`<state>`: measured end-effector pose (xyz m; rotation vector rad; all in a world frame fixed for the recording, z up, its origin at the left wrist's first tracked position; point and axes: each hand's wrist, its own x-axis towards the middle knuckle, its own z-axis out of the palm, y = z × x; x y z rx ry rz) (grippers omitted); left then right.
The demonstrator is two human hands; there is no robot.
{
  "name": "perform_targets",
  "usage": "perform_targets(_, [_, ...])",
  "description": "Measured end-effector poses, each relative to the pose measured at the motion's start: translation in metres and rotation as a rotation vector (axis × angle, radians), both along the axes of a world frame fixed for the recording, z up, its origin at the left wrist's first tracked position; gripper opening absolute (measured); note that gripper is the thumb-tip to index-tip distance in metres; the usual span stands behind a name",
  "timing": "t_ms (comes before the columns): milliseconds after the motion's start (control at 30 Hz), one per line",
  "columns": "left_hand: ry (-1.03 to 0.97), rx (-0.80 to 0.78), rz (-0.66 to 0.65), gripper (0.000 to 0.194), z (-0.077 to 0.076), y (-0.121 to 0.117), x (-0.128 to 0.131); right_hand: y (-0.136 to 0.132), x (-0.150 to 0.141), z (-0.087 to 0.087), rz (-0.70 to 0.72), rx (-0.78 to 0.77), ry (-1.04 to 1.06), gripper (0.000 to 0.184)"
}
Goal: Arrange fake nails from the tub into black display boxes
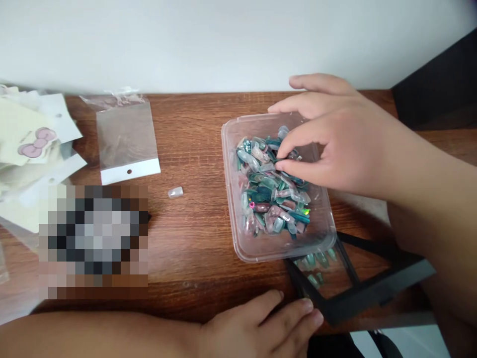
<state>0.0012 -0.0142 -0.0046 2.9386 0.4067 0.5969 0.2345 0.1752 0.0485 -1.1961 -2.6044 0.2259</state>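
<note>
Left hand [261,325] loose, wooden surface [194,238] near edge; right hand [337,134], nearer, pinches narrowly atop jumbled teal-pink plastic nails [265,193], clear tub [231,214]; grip unclear.

One clear bag [124,134], white punched strip [114,175], flat on wood-grain table [194,139]. Pale cards [15,119], one bearing a pink bow [38,144], left. Black object [439,84], upper right.

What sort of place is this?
Probably a small craft or packing workspace: a wooden table holds a plastic tub of false nails, with a clear bag lying nearby.
</note>
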Motion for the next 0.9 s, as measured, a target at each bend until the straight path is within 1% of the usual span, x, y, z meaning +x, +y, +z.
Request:
perform_targets(133, [-0.02, 0.001, -0.004, 0.02, 0.001, 0.0, -0.001, -0.002, 0.001, 0.011, 0.019, -0.047, 0.062, 0.013])
perform_targets(267, [0.0, 0.015, -0.023, 0.02, 0.002, 0.0, -0.001, 0.002, 0.012, 0.023, 0.09, -0.098, 0.13, 0.015])
perform_targets(367, [0.002, 0.012, -0.02, 0.022, 0.003, 0.0, -0.001, 0.008, 0.019, 0.025, 0.18, -0.14, 0.237, 0.012])
perform_targets(500, [-0.023, 0.008, -0.014, 0.021, 0.001, -0.001, -0.001, 0.01, 0.016, 0.023, 0.322, -0.205, 0.341, 0.011])
perform_targets(633, [-0.035, 0.021, 0.002, 0.018, -0.001, -0.001, -0.002, 0.005, 0.01, 0.023, 0.316, -0.29, 0.46, 0.006])
perform_targets(767, [-0.012, 0.032, -0.021, 0.021, -0.001, -0.001, -0.003, 0.002, 0.008, 0.027, 0.303, -0.405, 0.556, 0.009])
perform_targets(900, [-0.012, 0.028, -0.048, 0.022, -0.001, 0.0, -0.003, 0.001, 0.007, 0.028, 0.312, -0.41, 0.559, 0.01])
